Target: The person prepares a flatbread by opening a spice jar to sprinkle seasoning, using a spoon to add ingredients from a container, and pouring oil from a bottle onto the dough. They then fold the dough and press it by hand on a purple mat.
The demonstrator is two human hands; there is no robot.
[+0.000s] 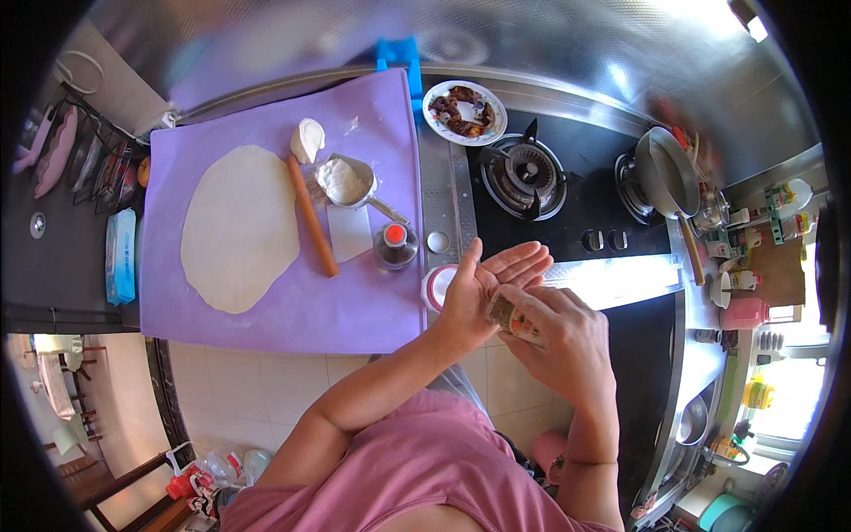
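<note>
From here I see the right hand (567,335) wrapped round a small seasoning jar (515,320) beside the open-fingered left hand (474,297); I judge the jar light, rigid, best held mid-body.

A shiny metal wall (550,44), patched with blurred reflections, rises behind the dark desk (75,279). The floor (230,381) is laid with pale tiles. At the far right, a window (802,412) glares white with daylight. Lower left, an opening (128,426) shows brown furniture (80,471) beyond.
</note>
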